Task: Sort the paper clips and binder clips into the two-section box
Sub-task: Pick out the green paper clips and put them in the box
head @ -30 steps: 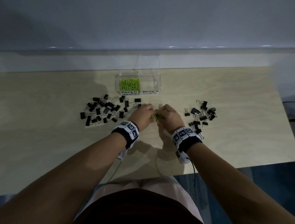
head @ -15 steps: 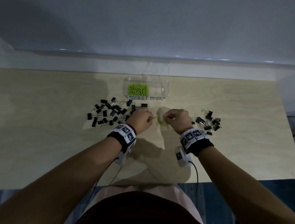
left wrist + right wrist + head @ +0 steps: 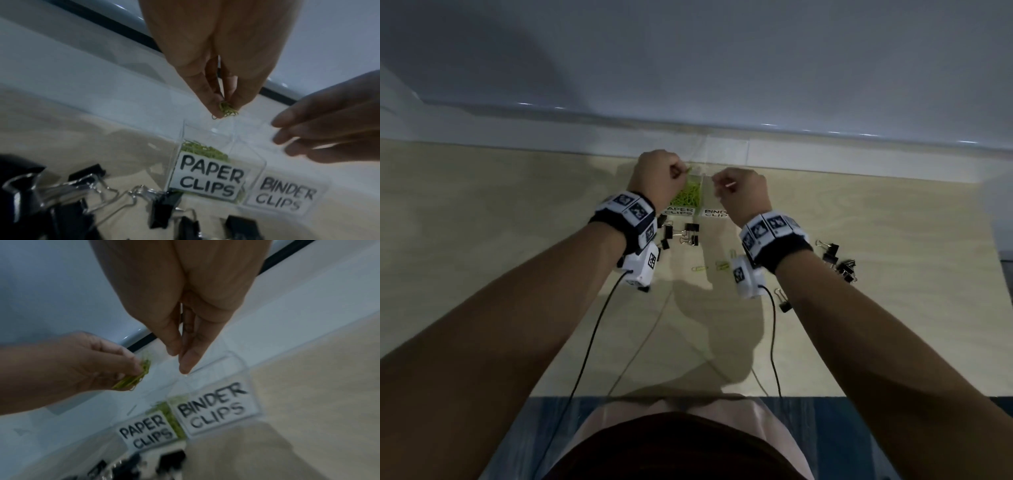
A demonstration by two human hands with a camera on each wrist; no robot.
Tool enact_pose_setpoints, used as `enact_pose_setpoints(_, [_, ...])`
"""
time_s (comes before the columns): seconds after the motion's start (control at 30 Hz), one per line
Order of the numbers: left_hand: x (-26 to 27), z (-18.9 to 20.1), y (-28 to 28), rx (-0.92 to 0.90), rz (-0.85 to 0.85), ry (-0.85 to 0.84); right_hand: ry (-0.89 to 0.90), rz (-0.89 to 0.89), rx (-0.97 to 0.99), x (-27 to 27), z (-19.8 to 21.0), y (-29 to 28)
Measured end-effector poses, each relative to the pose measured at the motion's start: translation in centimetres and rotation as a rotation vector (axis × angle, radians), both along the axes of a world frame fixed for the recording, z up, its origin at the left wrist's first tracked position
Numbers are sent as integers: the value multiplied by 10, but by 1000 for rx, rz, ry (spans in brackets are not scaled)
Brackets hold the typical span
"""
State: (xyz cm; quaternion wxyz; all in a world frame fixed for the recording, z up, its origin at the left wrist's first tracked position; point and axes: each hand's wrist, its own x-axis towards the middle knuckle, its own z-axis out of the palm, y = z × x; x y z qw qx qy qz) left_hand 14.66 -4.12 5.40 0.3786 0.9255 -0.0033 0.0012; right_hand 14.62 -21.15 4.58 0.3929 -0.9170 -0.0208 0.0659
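Note:
My left hand (image 3: 683,170) pinches a small bunch of green paper clips (image 3: 227,110) between thumb and fingertips, just above the left section of the clear two-section box (image 3: 205,138), labelled PAPER CLIPS (image 3: 209,177). A heap of green clips (image 3: 690,195) lies in that section. My right hand (image 3: 179,360) hovers over the divider and the BINDER CLIPS section (image 3: 211,408), whose floor looks bare. Its thumb and straight fingertips are together and I see nothing between them. Black binder clips (image 3: 685,233) lie in front of the box.
Two or three loose green paper clips (image 3: 720,265) lie on the wooden table between my wrists. More black binder clips (image 3: 839,260) are scattered to the right, one (image 3: 784,301) nearer me. A white wall ledge runs right behind the box.
Both hands have lifted off the table in front of the box and moved forward over it. The left hand carried the green paper clips with it.

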Motion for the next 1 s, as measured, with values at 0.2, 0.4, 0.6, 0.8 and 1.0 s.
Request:
enact_pose_setpoints(0.2, [-5, -21, -17, 332, -249, 57, 215, -38, -238, -65, -30, -71])
enact_pose_setpoints(0.4, [-78, -53, -26, 208, -514, 232, 392, -158, -278, -107, -51, -72])
enact_pose_setpoints(0.6, [-93, -75, -50, 62, -393, 328, 280, -49, -249, -117, -50, -41])
enact_pose_setpoints(0.8, [-86, -79, -67, 68, -464, 273, 146, 14, -169, -115, -54, -41])
enact_pose_setpoints(1.0, [-73, -78, -63, 264, -648, 236, 168, -9, -105, -112, -59, -53])
